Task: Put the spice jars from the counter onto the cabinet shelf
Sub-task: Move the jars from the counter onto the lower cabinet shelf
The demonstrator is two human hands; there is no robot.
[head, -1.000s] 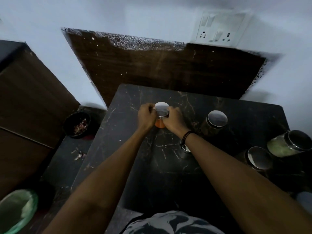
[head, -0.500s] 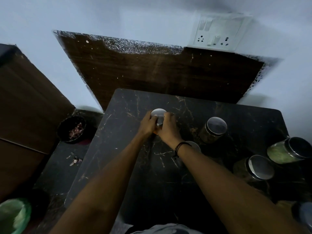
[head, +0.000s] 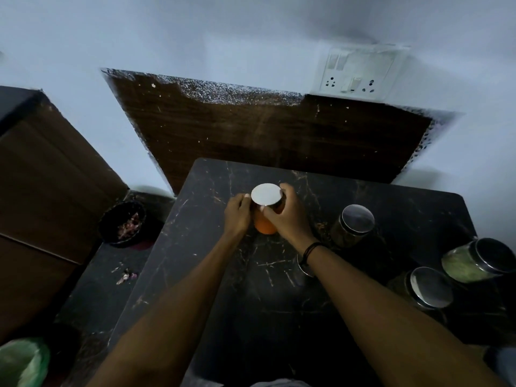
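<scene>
A glass jar of orange spice (head: pixel 265 226) with a flat silver lid stands in the middle of the black marble counter (head: pixel 279 317). My left hand (head: pixel 238 215) presses against its left side and my right hand (head: pixel 289 217) wraps its right side, so both grip it. Three more lidded jars sit to the right: a dark one (head: pixel 352 226), another dark one (head: pixel 425 287) nearer me, and a jar of green spice (head: pixel 479 259) at the right edge. Part of a further lid (head: pixel 303 268) shows under my right wrist. No cabinet shelf is visible.
A dark wooden panel (head: pixel 265 141) leans against the wall behind the counter, under a white switch plate (head: pixel 360 72). Left of the counter, lower down, sit a black bowl of scraps (head: pixel 122 224), a brown cabinet (head: pixel 42 191) and a green-lined bin (head: pixel 22 361).
Both hands have stayed on the orange jar throughout. The jar's lid now shows fully between my fingers and the orange body is visible again; the view has shifted slightly.
</scene>
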